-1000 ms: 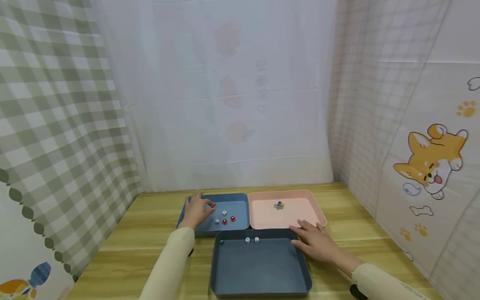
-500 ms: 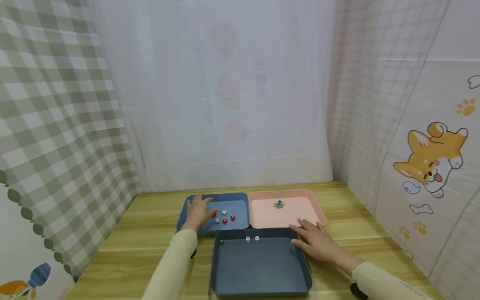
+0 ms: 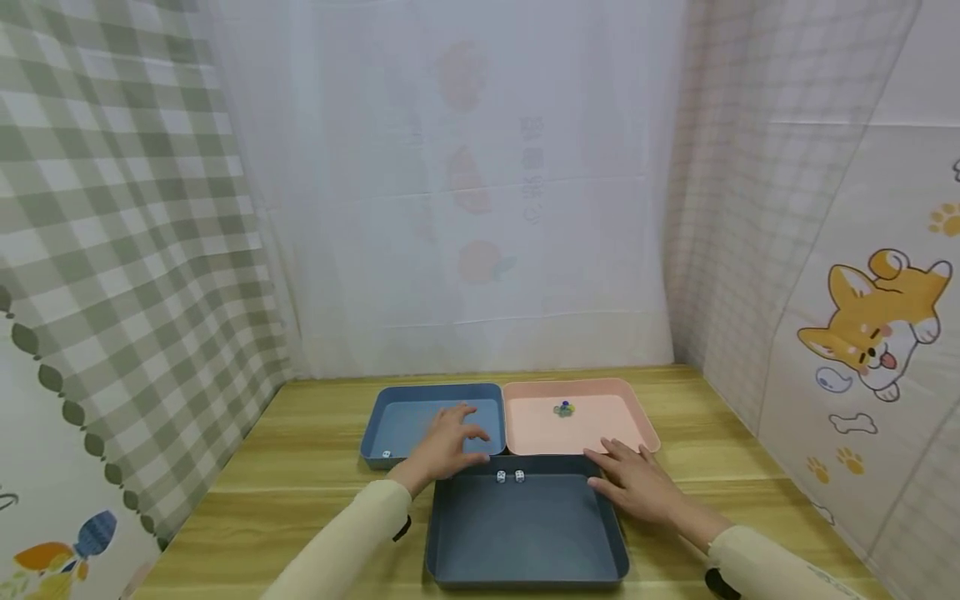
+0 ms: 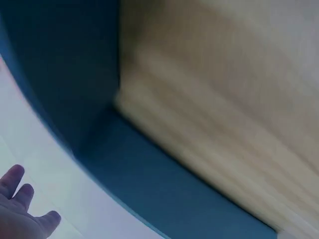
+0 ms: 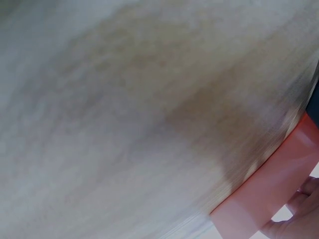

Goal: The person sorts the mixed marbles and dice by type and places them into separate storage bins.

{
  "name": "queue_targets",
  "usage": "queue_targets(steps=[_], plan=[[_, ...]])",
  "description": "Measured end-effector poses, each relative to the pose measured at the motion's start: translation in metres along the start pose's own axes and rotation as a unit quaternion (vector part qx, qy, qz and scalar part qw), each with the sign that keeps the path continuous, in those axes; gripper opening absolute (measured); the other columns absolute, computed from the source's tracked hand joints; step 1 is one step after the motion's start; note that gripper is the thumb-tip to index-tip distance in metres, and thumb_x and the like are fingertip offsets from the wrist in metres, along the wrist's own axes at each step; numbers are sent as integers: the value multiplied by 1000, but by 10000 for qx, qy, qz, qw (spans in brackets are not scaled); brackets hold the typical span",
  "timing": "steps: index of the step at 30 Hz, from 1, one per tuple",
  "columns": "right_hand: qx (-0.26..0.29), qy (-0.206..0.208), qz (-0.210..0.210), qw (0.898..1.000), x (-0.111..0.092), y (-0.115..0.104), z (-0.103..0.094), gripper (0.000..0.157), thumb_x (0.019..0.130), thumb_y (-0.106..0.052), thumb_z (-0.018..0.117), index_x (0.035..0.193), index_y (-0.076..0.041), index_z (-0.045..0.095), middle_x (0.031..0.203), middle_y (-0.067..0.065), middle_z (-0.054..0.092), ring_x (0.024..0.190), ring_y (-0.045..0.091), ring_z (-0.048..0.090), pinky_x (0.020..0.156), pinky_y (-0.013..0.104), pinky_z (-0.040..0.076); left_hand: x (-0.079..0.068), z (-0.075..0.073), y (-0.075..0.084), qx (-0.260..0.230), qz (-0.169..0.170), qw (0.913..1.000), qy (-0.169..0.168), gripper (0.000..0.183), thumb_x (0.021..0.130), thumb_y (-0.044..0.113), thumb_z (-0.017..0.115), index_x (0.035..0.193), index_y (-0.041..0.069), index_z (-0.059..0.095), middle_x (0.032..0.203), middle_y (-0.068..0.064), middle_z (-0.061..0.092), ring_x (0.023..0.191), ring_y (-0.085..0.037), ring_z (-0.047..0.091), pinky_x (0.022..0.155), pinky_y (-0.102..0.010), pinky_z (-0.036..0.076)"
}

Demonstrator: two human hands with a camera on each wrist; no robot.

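My left hand [image 3: 444, 443] hovers over the front right of the blue tray [image 3: 397, 397], thumb and fingers apart and nothing visible between them. A small white die [image 3: 386, 454] lies in that tray's front left corner; the area under the hand is hidden. In the left wrist view, the spread fingers [image 4: 21, 194] show past the tray's blue wall [image 4: 169, 184]. My right hand [image 3: 637, 487] rests at the right rim of the dark grey tray [image 3: 528, 571], fingers extended toward the pink tray [image 3: 637, 412].
Two white dice, a left one [image 3: 501, 477] and a right one [image 3: 520, 476], lie near the grey tray's back wall. A small cluster of clear, blue and yellow pieces [image 3: 564, 409] sits in the pink tray. White curtain [image 3: 480, 350] closes off the back of the wooden table [image 3: 255, 500].
My left hand has moved right and nearer, across the blue tray. The red dice seen earlier are out of sight, and a white die now shows in the front left corner. My right hand stays.
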State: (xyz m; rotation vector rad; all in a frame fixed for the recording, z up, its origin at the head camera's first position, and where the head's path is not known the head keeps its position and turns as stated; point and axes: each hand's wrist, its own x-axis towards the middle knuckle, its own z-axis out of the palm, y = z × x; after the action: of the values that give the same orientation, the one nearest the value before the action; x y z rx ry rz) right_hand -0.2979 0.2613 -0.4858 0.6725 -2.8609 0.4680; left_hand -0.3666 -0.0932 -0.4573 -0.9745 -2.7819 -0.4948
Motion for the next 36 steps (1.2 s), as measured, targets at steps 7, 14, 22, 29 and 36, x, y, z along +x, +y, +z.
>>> queue_targets(steps=[7,14,22,29,36], plan=[[96,104,56,9999,-2,0,1,53,99,-45,58,139,-11,60,143,25,50,134,47,41,104,76,20,-1,21,16,1159,488,9899,-659,27,88,44,74,109,28,76,150,-15,45,143,-35,33,112,-63,25],[55,39,113,9999,-5,2,2,53,99,-45,57,139,-11,60,143,25,50,134,47,42,103,76,20,0,30,24,1497,749,9812,-960,25,89,43,73,110,30,76,152,-12,41,145,-34,29,112,-62,26],[19,21,108,9999,-4,2,3,53,99,-46,57,139,-12,60,143,25,50,134,46,42,103,76,21,0,36,28,1622,816,9796,-865,21,88,44,74,106,33,77,150,-8,43,144,-31,31,113,-56,29],[3,79,53,10000,-3,0,3,54,99,-47,57,139,-11,60,142,25,50,134,46,43,103,76,22,-1,34,23,996,754,9910,-482,20,89,44,73,99,28,79,145,-9,48,141,-30,35,113,-55,29],[-41,103,16,9999,-1,1,2,56,99,-49,55,139,-11,60,143,24,50,134,46,42,103,76,21,6,0,-6,268,221,9984,450,16,89,34,76,92,19,79,139,-20,52,135,-40,41,109,-61,32]])
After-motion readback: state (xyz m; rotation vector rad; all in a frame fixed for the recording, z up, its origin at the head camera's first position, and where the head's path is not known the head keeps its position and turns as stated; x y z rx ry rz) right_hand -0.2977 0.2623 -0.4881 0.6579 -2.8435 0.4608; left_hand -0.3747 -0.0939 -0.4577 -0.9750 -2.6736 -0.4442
